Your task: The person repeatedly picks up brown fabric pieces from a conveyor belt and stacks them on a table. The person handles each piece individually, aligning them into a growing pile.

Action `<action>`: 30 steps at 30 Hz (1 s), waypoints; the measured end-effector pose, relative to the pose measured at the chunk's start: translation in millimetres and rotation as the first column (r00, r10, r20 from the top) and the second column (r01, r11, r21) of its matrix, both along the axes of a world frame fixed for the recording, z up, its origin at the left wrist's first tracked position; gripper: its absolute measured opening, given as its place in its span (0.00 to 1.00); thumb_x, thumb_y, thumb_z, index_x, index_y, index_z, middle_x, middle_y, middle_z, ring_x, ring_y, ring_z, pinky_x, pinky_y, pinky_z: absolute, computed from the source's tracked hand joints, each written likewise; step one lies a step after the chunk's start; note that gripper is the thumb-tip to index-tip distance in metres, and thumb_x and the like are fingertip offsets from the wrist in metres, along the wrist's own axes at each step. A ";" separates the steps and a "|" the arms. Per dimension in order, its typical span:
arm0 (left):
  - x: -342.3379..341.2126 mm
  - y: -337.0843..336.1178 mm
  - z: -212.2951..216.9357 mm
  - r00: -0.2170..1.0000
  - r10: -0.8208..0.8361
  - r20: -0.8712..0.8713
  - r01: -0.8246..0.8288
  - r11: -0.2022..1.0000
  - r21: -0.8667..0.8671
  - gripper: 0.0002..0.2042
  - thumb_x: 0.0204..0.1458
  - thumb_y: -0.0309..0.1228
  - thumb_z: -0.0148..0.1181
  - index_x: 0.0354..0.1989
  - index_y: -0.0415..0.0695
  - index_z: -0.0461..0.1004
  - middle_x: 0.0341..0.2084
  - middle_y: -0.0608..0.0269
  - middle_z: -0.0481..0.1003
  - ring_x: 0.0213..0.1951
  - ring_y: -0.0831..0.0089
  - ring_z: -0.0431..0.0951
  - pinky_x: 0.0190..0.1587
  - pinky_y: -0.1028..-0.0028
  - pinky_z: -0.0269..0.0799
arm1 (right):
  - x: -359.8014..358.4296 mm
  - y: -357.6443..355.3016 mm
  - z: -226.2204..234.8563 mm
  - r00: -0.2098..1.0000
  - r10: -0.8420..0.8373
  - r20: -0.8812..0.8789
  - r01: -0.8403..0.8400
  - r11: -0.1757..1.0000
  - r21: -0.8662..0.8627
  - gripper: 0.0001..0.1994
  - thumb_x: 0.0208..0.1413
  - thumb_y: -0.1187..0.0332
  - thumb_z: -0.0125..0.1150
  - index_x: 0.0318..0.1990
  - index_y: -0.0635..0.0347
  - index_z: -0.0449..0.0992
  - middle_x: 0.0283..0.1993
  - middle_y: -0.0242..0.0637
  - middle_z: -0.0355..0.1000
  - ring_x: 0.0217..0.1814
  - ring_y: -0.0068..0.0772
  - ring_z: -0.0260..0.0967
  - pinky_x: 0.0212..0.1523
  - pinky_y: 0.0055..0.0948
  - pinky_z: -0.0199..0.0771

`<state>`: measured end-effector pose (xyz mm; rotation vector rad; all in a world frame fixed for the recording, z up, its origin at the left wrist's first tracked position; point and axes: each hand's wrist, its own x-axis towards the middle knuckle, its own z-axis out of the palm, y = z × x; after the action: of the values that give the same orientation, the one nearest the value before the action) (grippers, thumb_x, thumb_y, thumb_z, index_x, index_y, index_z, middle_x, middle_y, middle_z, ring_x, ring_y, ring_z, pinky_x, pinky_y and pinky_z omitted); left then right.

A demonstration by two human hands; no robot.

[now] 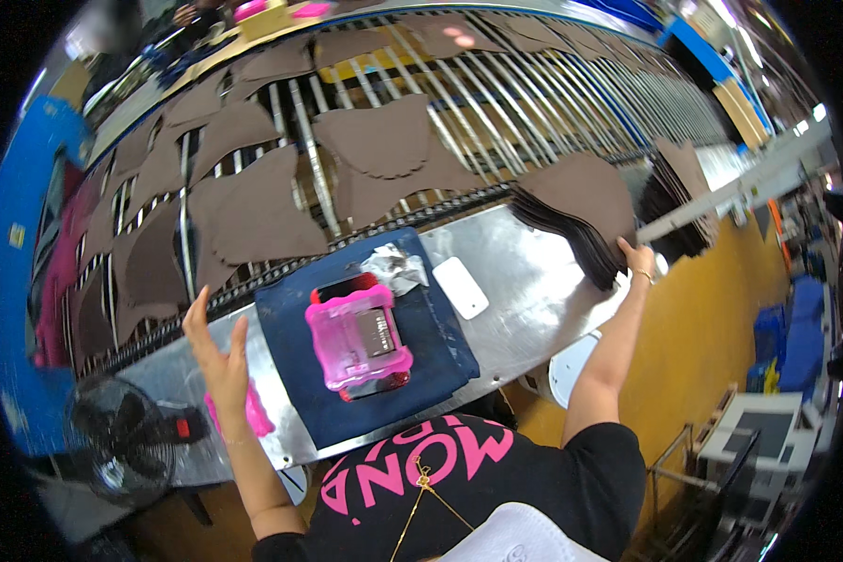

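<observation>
My left hand [220,361] is raised at the near edge of the conveyor, its fingers spread and nothing in them. Below it, a pink object [256,412] lies on the metal table. At the right, my right hand [638,260] grips the near right edge of a thick stack of brown cut pieces [579,192]; some fingers are hidden. The stack lies on the metal table [525,245] beside the conveyor. Flat brown pieces [375,131] of the same colour, leather or fabric, are spread over the conveyor's metal bars [482,103], some overlapping.
Between my arms, a dark blue cloth [295,323] carries a pink tray [337,347] and crumpled clear plastic [393,270]. A white phone-shaped object [460,288] lies beside it. A black fan [122,436] stands at left; another brown stack [676,201] and a grey bar [721,199] are at right.
</observation>
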<state>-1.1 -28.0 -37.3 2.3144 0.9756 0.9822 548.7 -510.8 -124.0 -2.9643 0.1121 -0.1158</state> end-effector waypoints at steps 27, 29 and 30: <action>-67.2 7.1 67.2 0.914 0.068 0.400 0.055 0.956 -0.287 0.09 0.54 0.23 0.60 0.43 0.37 0.75 0.27 0.68 0.74 0.24 0.84 0.72 0.23 0.83 0.68 | -320.9 311.4 100.6 0.236 0.850 0.471 -0.711 -0.180 0.680 0.10 0.45 0.75 0.69 0.36 0.59 0.78 0.30 0.38 0.76 0.31 0.34 0.72 0.40 0.30 0.68; -83.7 9.2 66.6 0.941 0.072 0.330 -0.004 0.979 -0.204 0.09 0.54 0.22 0.60 0.43 0.36 0.76 0.26 0.68 0.75 0.23 0.85 0.71 0.24 0.84 0.67 | -325.6 312.9 98.8 0.150 0.843 0.516 -0.786 -0.214 0.580 0.08 0.43 0.74 0.70 0.32 0.58 0.79 0.27 0.36 0.75 0.28 0.36 0.70 0.43 0.32 0.64; -84.4 8.4 65.6 0.947 0.065 0.314 -0.004 0.981 -0.192 0.09 0.54 0.22 0.60 0.43 0.36 0.76 0.26 0.67 0.75 0.23 0.85 0.71 0.24 0.84 0.67 | -326.4 313.1 97.9 0.114 0.834 0.540 -0.805 -0.241 0.542 0.07 0.42 0.74 0.71 0.31 0.57 0.79 0.26 0.35 0.74 0.26 0.35 0.68 0.44 0.33 0.61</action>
<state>-85.4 -19.5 28.3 1.9133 0.9318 1.1797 222.3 -197.6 -26.1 -1.4563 -1.5028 0.1607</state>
